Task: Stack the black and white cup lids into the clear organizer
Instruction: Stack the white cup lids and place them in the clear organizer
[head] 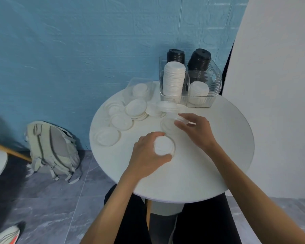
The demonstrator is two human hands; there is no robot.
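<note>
Two hands gathering white lids.
Left hand (148,152) grips a small lid stack (164,145); right hand (195,129) pinches one lid (180,118). Next: nest it, then load the clear organizer (217,81).

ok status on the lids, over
Left hand grips a white lid stack; right hand pinches one lid. Organizer part filled. Path clear.

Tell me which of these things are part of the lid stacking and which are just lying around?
Part of the job:
- clear organizer
- black lid stacks
- white lid stacks in it
- loose white lids on the round table
- left hand holding a small lid stack
- right hand picking up a lid

Just lying about:
- backpack
- shoe
</note>
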